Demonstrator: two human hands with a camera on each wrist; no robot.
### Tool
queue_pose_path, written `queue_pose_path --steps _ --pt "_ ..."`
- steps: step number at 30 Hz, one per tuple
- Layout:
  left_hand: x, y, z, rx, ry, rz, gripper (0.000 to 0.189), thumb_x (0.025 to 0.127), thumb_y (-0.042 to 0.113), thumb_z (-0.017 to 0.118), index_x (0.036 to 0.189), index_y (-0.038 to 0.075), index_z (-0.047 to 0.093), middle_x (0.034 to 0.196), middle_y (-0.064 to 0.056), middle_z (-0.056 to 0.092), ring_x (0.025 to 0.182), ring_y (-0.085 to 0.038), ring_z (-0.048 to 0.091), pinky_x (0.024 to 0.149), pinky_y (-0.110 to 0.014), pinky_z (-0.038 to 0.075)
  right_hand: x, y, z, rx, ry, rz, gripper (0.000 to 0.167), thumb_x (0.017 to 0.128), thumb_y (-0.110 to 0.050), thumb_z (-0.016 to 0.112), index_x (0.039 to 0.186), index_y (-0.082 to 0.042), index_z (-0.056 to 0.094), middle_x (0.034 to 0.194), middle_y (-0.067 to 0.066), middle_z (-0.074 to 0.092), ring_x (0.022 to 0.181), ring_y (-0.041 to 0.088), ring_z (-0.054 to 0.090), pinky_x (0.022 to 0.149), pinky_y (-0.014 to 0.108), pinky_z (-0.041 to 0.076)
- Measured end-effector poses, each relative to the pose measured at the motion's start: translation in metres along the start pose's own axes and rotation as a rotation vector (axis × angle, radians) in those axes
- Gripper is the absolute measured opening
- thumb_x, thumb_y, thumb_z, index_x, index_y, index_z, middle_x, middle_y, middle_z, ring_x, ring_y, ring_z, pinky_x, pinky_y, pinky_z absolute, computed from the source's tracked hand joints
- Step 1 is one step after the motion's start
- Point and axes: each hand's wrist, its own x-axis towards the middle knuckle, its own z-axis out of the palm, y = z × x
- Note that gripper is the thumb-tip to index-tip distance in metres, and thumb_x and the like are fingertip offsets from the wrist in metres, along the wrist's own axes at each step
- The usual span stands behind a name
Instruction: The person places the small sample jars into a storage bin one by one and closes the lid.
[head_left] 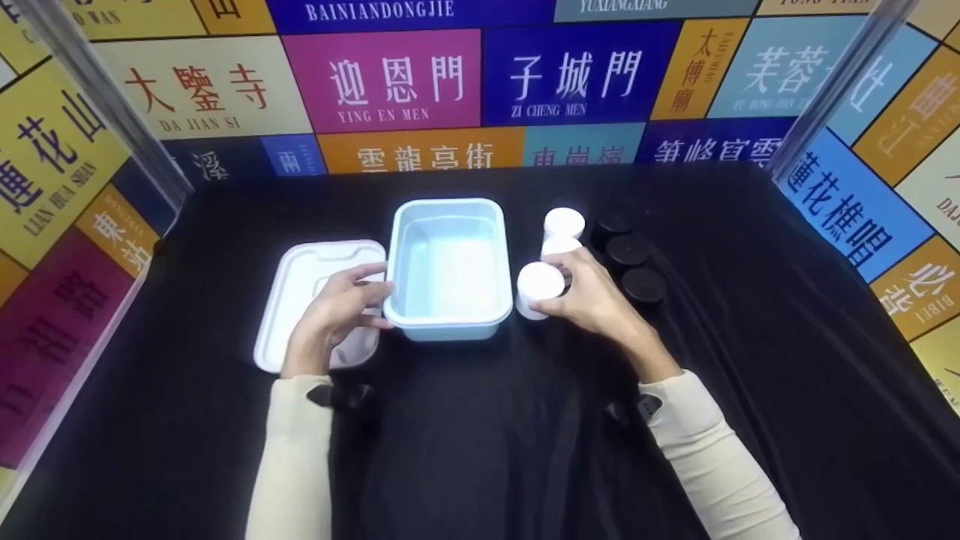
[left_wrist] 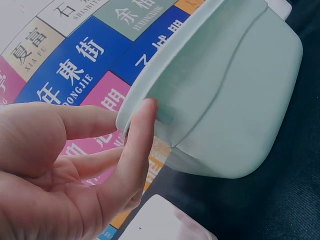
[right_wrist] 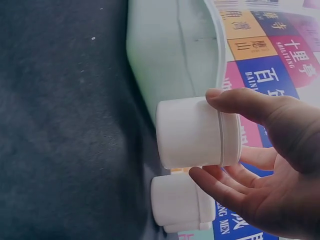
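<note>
A pale blue-green rectangular tub [head_left: 450, 330] stands upright without its lid in the middle of the black cloth. My left hand [head_left: 341, 307] is at the tub's left side, its fingers fairly straight and fingertips right at the rim [left_wrist: 135, 107]. On the other side, my right hand [head_left: 592, 292] grips a white lidded jar [head_left: 540, 281] between thumb and fingers, close beside the tub's right wall. In the right wrist view the thumb lies on the jar's [right_wrist: 190, 132] lid edge. Two more white jars [head_left: 564, 223] stand in a row behind it.
Under the left hand lies the tub's white lid [head_left: 289, 300], flat on the cloth. Several black round jars or caps [head_left: 643, 286] line up right of the white ones. Panels with printed signs [head_left: 390, 82] enclose the back and sides of the black-covered table [head_left: 465, 435].
</note>
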Motion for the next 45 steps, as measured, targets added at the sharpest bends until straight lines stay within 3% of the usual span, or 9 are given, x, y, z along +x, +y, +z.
queue_pose_path --steps 9,16,22,34,42,45 --pt "0.001 0.0 0.0 -0.002 0.002 0.01 0.056 0.1 0.008 0.053 0.153 0.001 0.035 0.117 -0.018 0.061 0.081 -0.013 0.069 0.065 -0.028 0.065 0.01 -0.018 -0.015 -0.013 -0.037 0.049 0.067 0.074 -0.02 0.088 0.132 -0.002 0.06 0.135 0.021 0.052 0.116 0.036 0.058 0.102 0.047 0.051" --pt "0.005 0.002 0.002 -0.019 0.015 0.032 0.054 0.099 0.008 0.053 0.151 0.0 0.038 0.115 -0.016 0.063 0.081 -0.013 0.07 0.062 -0.028 0.065 0.021 -0.035 -0.034 -0.048 -0.027 0.015 0.066 0.074 -0.02 0.086 0.132 -0.004 0.059 0.13 0.019 0.051 0.116 0.034 0.055 0.101 0.047 0.05" --pt "0.004 0.002 0.002 -0.021 0.017 0.043 0.053 0.099 0.007 0.053 0.15 0.002 0.041 0.116 -0.017 0.062 0.083 -0.014 0.07 0.062 -0.029 0.065 0.031 -0.047 -0.037 -0.066 -0.06 -0.004 0.066 0.074 -0.019 0.085 0.133 -0.006 0.058 0.13 0.018 0.054 0.115 0.033 0.054 0.101 0.047 0.049" --pt "0.006 -0.002 0.002 -0.036 0.022 0.059 0.053 0.099 0.008 0.053 0.15 0.002 0.041 0.116 -0.016 0.062 0.084 -0.014 0.07 0.063 -0.028 0.065 0.055 -0.072 -0.025 -0.076 -0.163 -0.11 0.064 0.074 -0.018 0.084 0.132 -0.005 0.059 0.127 0.016 0.059 0.115 0.03 0.053 0.106 0.044 0.046" --pt "0.005 -0.004 0.007 -0.055 0.038 0.044 0.053 0.1 0.011 0.055 0.151 0.004 0.041 0.123 -0.019 0.061 0.089 -0.015 0.069 0.063 -0.028 0.065 0.069 -0.098 -0.002 -0.09 -0.258 -0.141 0.08 0.075 -0.02 0.085 0.144 -0.007 0.05 0.136 0.015 0.057 0.125 0.031 0.054 0.113 0.043 0.045" --pt "0.006 -0.003 0.007 -0.056 0.038 0.046 0.053 0.1 0.011 0.055 0.151 0.004 0.042 0.124 -0.02 0.061 0.088 -0.015 0.069 0.063 -0.028 0.064 0.074 -0.106 0.006 -0.113 -0.292 -0.162 0.078 0.075 -0.02 0.086 0.143 -0.005 0.051 0.138 0.015 0.057 0.129 0.03 0.053 0.116 0.041 0.043"
